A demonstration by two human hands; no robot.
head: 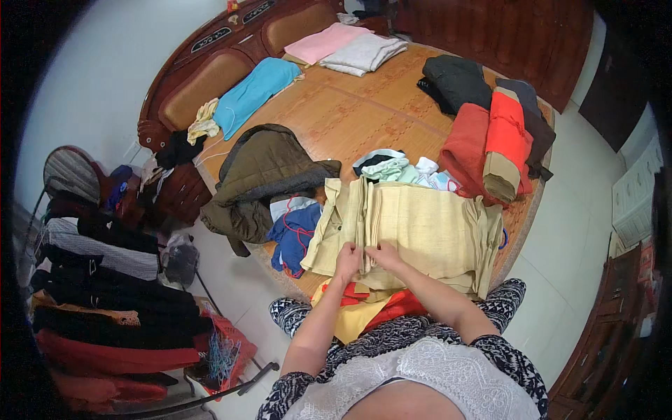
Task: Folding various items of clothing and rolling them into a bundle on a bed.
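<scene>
Pale yellow folded cloth [430, 226], apparently a garment with a dark button on its left part, lies across the near edge of the bed. My left hand [349, 261] grips the folds near the cloth's middle. Close beside it, my right hand [384, 255] pinches the neighbouring fold. Fingertips of both hands are partly hidden in the fabric. Red and yellow cloth [367, 312] rests below my wrists, against my lap. Left of the pale cloth is a blue garment [299, 231] with a red cord. Mint green and white clothes [391, 169] lie behind it.
A brown padded coat [262, 178] lies to the left on the bed. At the right are a red roll [505, 126] and dark clothes [457, 81]. Blue [257, 94], pink [328, 43] and grey [362, 54] cloths lie by the headboard. A loaded clothes rack [121, 294] stands at left.
</scene>
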